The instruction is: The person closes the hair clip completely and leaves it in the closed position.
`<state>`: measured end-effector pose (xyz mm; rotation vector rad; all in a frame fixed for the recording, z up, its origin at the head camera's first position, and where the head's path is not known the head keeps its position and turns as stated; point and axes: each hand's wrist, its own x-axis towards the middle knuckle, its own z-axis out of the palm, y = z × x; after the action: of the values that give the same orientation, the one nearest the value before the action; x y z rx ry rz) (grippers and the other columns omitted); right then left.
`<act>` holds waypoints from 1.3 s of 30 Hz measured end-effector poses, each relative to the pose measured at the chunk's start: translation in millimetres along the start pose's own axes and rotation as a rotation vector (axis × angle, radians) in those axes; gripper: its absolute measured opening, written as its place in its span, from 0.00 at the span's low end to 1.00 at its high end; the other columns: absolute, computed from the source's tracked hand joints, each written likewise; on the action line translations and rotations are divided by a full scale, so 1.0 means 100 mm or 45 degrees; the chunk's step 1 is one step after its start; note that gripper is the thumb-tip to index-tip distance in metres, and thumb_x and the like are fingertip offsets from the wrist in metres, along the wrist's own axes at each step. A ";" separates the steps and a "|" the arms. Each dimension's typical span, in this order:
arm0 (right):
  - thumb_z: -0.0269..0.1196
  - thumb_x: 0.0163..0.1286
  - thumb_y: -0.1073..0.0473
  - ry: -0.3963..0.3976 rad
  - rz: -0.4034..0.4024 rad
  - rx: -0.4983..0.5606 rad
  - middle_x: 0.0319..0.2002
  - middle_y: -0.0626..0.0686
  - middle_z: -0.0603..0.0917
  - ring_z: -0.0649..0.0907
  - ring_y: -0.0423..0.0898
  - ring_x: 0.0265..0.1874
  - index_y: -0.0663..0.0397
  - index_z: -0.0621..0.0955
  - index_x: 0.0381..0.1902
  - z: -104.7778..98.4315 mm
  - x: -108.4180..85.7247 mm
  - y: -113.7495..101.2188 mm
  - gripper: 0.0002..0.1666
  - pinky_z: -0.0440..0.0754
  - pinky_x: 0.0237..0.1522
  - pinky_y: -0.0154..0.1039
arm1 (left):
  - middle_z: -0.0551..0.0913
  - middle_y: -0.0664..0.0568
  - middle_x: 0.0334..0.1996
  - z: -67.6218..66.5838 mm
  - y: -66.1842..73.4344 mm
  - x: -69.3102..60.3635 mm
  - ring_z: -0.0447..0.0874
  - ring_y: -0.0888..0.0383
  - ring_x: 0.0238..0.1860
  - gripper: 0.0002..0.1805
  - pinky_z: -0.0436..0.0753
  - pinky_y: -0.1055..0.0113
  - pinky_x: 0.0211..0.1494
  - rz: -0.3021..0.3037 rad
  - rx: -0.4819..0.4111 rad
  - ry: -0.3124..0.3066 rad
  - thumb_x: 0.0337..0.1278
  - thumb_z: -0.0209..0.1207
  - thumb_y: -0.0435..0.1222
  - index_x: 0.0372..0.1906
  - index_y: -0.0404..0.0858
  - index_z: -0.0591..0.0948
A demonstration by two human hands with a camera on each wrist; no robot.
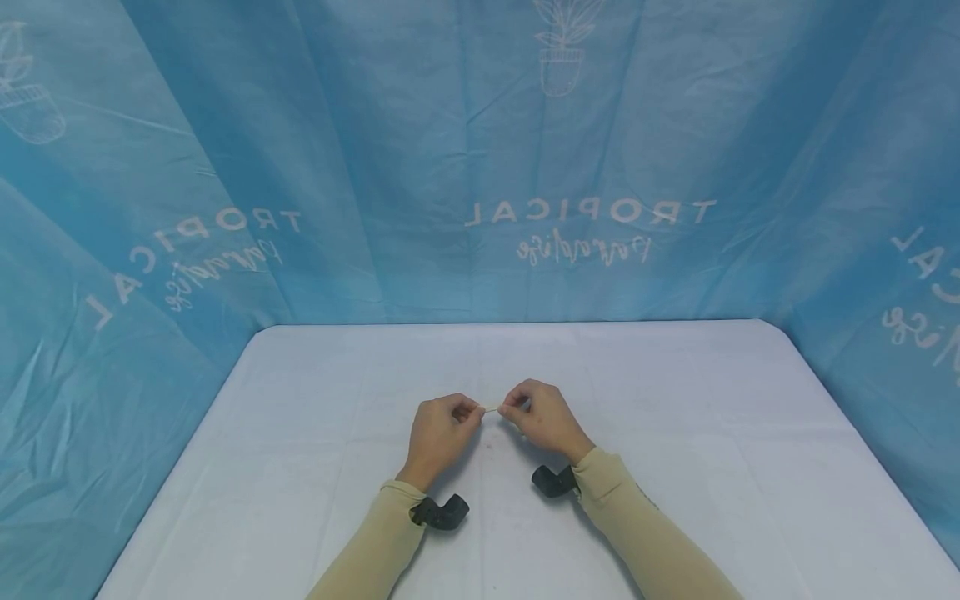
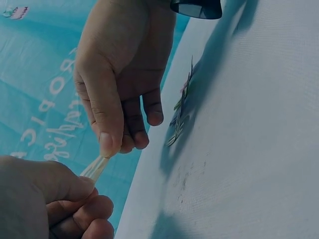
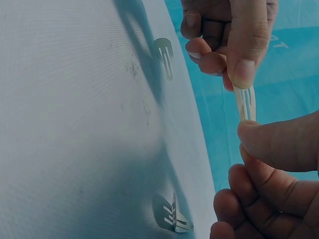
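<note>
Between the two hands is a small cream-coloured piece (image 3: 245,104) made of several thin parallel strands with narrow gaps; its kind is unclear. My left hand (image 1: 444,433) pinches one end between thumb and forefinger. The other end is pinched by the thumb and forefinger of my right hand (image 1: 543,419). In the head view the piece shows only as a thin pale line just above the white table. Fingertips cover both its ends. In the right wrist view the left hand (image 3: 234,40) is above and the right hand (image 3: 279,174) below.
A white cloth (image 1: 675,400) covers the table, with faint dark smudges (image 3: 133,69) near the hands. Small slotted shapes (image 3: 167,59) and a pronged shape (image 3: 175,219) show on the cloth; their kind is unclear. Blue printed curtains (image 1: 420,167) enclose the table. Black wrist mounts (image 1: 442,512) jut inward.
</note>
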<state>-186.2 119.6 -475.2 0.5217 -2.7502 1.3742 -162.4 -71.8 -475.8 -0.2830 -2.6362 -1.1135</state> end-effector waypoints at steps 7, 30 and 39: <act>0.69 0.65 0.63 -0.004 -0.006 0.009 0.32 0.50 0.83 0.79 0.37 0.19 0.58 0.83 0.33 -0.01 0.00 -0.01 0.05 0.77 0.24 0.35 | 0.85 0.58 0.22 0.01 0.00 0.00 0.77 0.66 0.23 0.05 0.76 0.69 0.30 -0.010 0.022 -0.009 0.58 0.69 0.38 0.31 0.41 0.89; 0.70 0.66 0.61 0.057 0.085 0.049 0.34 0.49 0.84 0.78 0.39 0.20 0.54 0.85 0.33 0.02 -0.01 -0.02 0.03 0.78 0.24 0.37 | 0.82 0.60 0.20 0.02 0.00 -0.02 0.74 0.67 0.21 0.04 0.75 0.69 0.30 0.000 -0.004 0.012 0.58 0.67 0.37 0.30 0.42 0.88; 0.67 0.69 0.62 0.082 0.081 0.043 0.35 0.50 0.84 0.78 0.40 0.21 0.58 0.84 0.37 0.02 0.01 -0.03 0.04 0.78 0.25 0.37 | 0.82 0.60 0.20 0.00 0.03 0.00 0.72 0.66 0.21 0.05 0.74 0.69 0.29 0.006 -0.016 -0.008 0.59 0.68 0.37 0.31 0.41 0.88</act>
<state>-185.6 116.4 -473.5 0.3871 -2.7199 1.4268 -161.2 -69.5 -474.1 -0.2960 -2.6336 -1.1304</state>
